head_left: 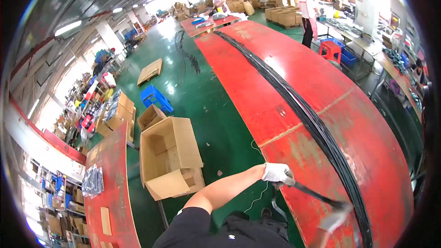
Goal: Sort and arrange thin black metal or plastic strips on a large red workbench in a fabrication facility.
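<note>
Strip (317,194), black and narrow, is the thing in hand; in the head view it stretches almost straight between two gloved hands, left of the near end of the bundle (320,133), a long row of black strips lying on the red surface (298,64). The left hand (279,173), farther left of the bundle and near the surface's edge, is closed around the strip. The right hand (335,218), just beside the bundle, is blurred but appears closed on the strip too. A dark curved piece (275,204) hangs below the left hand, farther from the bundle; I cannot tell whether it belongs to the same strip.

Well left of the bundle, an open box (187,142) stands near the left forearm, and a white cord (259,197) lies on the green floor (220,124) between the box and the bundle.

As I judge it, the right hand works so near the bundle that a sideways sweep could catch loose strips and skew the row. A slack grip could let the strip slip through smooth gloves, and anything hanging left of the bundle could snag on the surface's edge or drop to the floor.
</note>
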### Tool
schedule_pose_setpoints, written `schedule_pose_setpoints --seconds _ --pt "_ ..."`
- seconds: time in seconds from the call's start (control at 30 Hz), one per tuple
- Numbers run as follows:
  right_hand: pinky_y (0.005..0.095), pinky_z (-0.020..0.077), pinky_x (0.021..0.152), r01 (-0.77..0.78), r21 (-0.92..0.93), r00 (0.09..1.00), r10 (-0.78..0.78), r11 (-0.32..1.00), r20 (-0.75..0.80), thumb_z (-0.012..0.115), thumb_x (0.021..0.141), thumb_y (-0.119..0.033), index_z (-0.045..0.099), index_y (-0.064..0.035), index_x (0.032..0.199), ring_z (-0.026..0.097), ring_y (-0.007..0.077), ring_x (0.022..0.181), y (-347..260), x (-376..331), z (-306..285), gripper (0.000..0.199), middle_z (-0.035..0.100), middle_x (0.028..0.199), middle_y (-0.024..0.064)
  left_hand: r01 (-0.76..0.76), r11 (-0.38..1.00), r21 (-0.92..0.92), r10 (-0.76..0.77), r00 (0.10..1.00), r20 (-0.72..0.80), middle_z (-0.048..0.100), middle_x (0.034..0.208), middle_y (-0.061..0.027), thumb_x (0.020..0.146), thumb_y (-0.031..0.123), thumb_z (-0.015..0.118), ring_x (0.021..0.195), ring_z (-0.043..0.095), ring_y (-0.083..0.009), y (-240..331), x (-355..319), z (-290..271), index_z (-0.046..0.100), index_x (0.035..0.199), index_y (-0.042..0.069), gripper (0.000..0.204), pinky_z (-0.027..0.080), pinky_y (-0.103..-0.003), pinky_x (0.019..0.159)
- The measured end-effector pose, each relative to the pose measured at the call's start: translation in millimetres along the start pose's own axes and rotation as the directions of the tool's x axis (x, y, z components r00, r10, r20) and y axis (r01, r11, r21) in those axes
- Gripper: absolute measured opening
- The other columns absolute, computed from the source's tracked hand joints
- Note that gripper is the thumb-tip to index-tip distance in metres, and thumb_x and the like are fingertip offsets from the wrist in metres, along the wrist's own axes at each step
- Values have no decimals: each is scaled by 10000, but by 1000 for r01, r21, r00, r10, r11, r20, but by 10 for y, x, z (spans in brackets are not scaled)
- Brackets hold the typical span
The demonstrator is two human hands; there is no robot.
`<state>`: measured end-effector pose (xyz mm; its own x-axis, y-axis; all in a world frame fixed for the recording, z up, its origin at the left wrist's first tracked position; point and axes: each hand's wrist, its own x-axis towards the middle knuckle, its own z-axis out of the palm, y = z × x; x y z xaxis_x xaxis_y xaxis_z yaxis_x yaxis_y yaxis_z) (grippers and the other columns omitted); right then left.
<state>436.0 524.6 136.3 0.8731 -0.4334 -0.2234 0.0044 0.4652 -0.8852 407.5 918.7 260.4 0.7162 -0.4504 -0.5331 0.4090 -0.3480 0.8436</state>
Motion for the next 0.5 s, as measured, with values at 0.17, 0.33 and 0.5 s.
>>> schedule_pose_setpoints --seconds 0.17,0.33,0.5 --pt "406 528 1006 -477 -42 819 462 878 340 543 1136 -444 561 -30 1442 670 261 1163 741 -1320 2461 515 658 1287 128 -49 999 1 49 999 20 656 692 -22 973 401 764 591 615 -107 1 88 -1137 776 939 38 364 561 -327 592" --pt "442 547 957 -439 3 738 359 899 571 487 1141 -461 661 -55 1334 695 275 1078 1449 -1011 3776 482 736 1202 119 -191 979 -69 193 981 28 652 678 -14 1012 440 721 592 611 -113 -498 -162 -2377 737 969 29 414 499 -325 580" --pt "446 569 984 -269 248 944 202 931 262 496 1138 -446 703 -117 1292 702 260 1094 905 258 4684 419 757 1217 89 -175 974 -143 172 984 -33 664 690 -22 1041 352 687 613 642 -119 -1309 -959 -4074 736 981 22 339 508 -312 591"
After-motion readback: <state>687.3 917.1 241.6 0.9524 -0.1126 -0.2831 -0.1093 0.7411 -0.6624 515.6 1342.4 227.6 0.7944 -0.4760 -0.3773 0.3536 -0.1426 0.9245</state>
